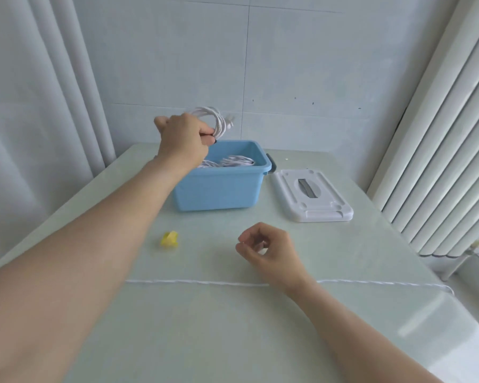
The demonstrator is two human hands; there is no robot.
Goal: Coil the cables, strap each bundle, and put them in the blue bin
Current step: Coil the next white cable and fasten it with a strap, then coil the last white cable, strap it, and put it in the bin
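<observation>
My left hand (181,138) grips a coiled white cable bundle (215,120) by its dark strap, holding it in the air just above the back left of the blue bin (219,189). Inside the bin lie more coiled white cables (233,161). My right hand (268,251) hovers low over the table in front of the bin, fingers loosely curled with nothing in them. A long white cable (194,282) lies stretched straight across the table, passing under my right wrist. A small yellow strap (169,239) lies on the table between my arms.
The bin's white lid (313,194) lies flat on the table to the right of the bin. The pale green table (233,327) ends near a radiator (440,161) on the right. Curtains hang at the left.
</observation>
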